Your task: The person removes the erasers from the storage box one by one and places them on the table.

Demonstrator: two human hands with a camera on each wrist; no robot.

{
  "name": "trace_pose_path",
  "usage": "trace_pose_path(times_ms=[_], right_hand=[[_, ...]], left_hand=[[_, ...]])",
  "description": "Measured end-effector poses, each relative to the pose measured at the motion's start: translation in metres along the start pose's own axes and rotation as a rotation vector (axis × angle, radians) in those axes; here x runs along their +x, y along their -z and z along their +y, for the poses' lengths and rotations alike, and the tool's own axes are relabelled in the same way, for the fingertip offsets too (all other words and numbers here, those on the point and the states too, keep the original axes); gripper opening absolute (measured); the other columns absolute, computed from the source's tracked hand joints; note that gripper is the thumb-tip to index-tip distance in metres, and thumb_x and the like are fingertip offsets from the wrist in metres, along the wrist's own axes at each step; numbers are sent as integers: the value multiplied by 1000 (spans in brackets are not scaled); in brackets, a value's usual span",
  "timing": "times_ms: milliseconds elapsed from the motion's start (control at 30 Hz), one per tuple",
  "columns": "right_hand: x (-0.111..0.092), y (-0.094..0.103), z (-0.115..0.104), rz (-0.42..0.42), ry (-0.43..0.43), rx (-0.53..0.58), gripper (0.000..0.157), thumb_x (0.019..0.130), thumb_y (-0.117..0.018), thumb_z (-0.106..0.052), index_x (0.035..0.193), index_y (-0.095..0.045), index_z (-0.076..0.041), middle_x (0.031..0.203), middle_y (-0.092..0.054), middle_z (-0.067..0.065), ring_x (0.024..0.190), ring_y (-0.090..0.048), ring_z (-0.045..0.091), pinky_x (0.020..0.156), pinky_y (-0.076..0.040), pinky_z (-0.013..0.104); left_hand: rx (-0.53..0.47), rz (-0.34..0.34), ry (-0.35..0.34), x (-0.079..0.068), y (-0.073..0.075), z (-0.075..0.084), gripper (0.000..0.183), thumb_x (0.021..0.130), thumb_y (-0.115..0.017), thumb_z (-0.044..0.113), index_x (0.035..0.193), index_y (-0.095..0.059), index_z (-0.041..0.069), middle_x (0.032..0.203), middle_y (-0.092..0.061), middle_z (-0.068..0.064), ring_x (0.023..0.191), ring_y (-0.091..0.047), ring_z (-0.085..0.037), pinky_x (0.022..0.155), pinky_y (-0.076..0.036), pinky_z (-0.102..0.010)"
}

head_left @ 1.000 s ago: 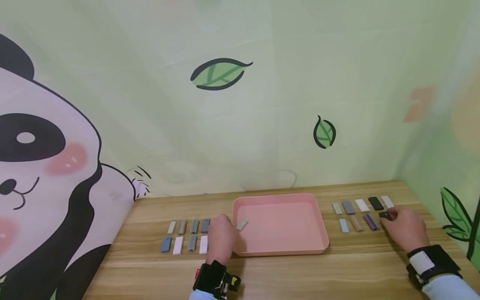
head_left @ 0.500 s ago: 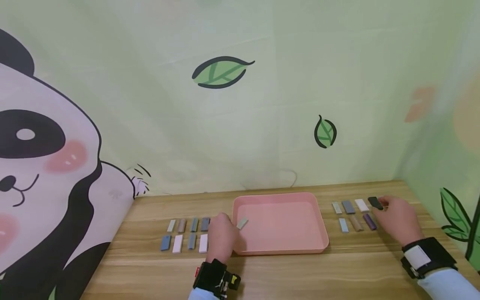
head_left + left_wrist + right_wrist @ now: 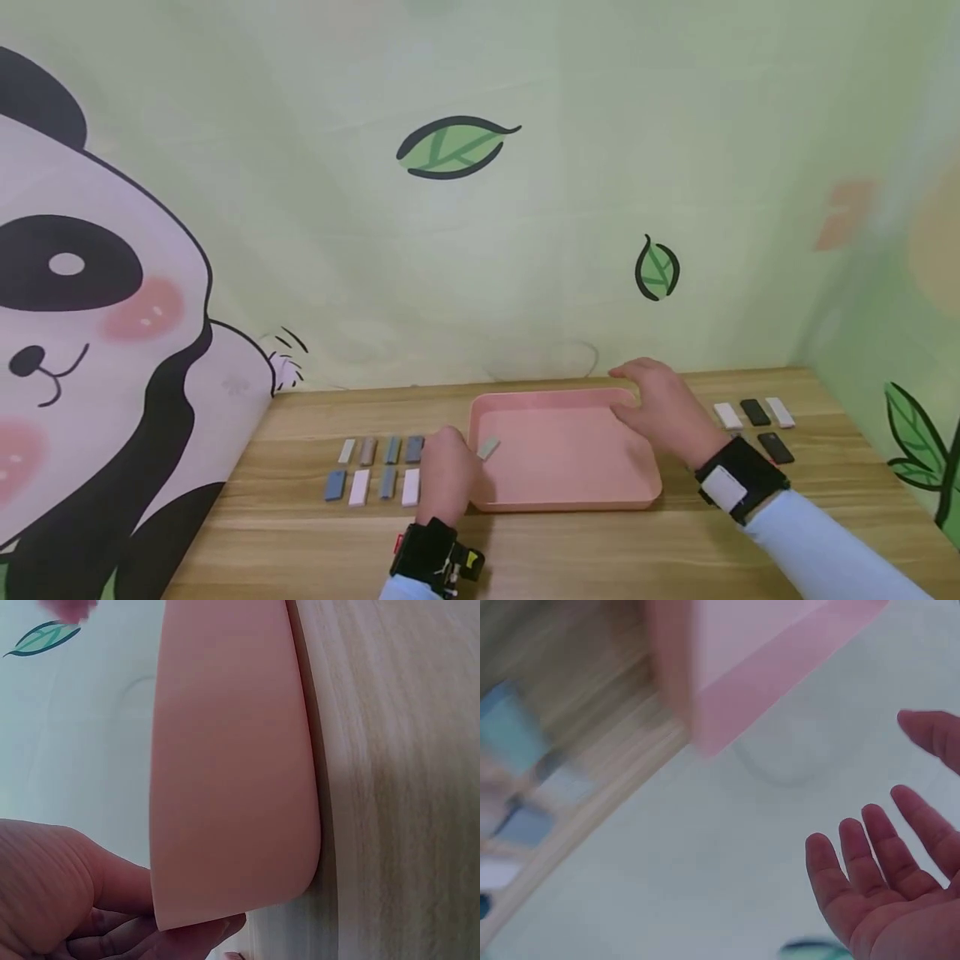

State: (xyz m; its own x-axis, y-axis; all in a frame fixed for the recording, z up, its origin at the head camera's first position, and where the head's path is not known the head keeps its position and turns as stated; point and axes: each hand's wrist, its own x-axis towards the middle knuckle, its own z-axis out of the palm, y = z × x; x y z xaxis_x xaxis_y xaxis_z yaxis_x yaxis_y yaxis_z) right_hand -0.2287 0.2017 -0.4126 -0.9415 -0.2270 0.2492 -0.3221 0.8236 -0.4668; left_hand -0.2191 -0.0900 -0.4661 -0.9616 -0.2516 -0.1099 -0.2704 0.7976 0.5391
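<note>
A pink tray (image 3: 566, 454) lies on the wooden table, with one small grey-green flat block (image 3: 489, 448) inside near its left wall. My left hand (image 3: 448, 475) grips the tray's left side; in the left wrist view the thumb and fingers (image 3: 112, 941) close around the tray's corner wall. Over the tray's right side hovers my right hand (image 3: 667, 414), fingers spread and thumb apart. The right wrist view shows the same hand (image 3: 900, 885) holding nothing, its palm visible, with the tray's corner (image 3: 720, 712) apart from it.
Left of the tray, two rows of small flat blocks (image 3: 359, 487) in white, blue, grey and tan lie on the table (image 3: 337, 558). More blocks, among them a dark one (image 3: 776, 447), lie at the right, partly hidden by my right arm. A printed cloth wall (image 3: 562, 208) stands behind.
My right hand has moved left from the dark blocks on the right to above the tray's right side, its fingers now spread. My left hand stays on the tray.
</note>
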Motion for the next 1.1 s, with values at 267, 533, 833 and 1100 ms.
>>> trace_pose_path(times_ms=[267,533,833,1100], right_hand=[[19,-55,-49,-142,188,-97,46,79,-72,-30,120,-61,-14,124,-58,5,116,-53,23,94,-47,40],[42,-100,-81,-298,420,-167,42,81,-70,-21,121,-61,-13,128,-57,4,114,-56,18,95,-47,35],[58,-137,-102,-305,513,-178,28,75,-66,-6,102,-66,-14,96,-62,-2,83,-54,9,78,-49,26],[50,-144,-107,-398,453,-125,20,83,-58,-6,98,-66,-17,85,-61,-4,75,-52,9,73,-44,22]], left_hand=[[24,-11,12,1,-2,-3,10,77,-68,3,71,-61,6,68,-56,-9,59,-51,-21,49,-39,-29],[30,10,-39,-1,-1,-3,12,78,-66,4,68,-63,9,65,-56,-4,57,-50,-18,50,-37,-28],[5,84,-109,0,2,-7,20,83,-61,9,63,-61,12,65,-55,-3,56,-49,-16,48,-35,-27],[5,91,-116,3,-1,-8,19,79,-58,3,62,-60,12,64,-56,-3,56,-50,-16,46,-36,-27]])
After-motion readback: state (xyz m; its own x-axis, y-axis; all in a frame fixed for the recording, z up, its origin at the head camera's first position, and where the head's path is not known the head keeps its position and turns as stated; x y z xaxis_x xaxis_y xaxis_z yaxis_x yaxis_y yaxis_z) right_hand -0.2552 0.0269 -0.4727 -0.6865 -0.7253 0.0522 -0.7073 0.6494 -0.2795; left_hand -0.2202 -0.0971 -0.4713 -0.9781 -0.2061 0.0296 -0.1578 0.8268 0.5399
